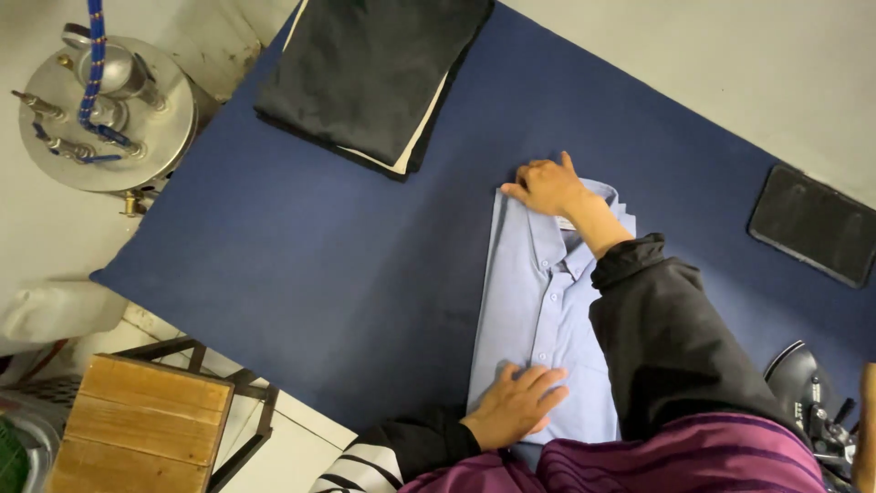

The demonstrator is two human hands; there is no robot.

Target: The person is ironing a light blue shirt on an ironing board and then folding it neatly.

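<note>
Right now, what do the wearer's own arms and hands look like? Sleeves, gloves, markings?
Both hands are bare: no gloves, and no rings or watch that show. The left hand comes out of a black sleeve with white stripes further up the arm. The right hand comes out of a plain black sleeve, loose, with a gathered cuff. Nearer the body there is purple striped fabric.

The black sleeve hides the right side of the folded light-blue shirt. The top edge cuts off the dark folded garments; the right edge crops the iron.
</note>
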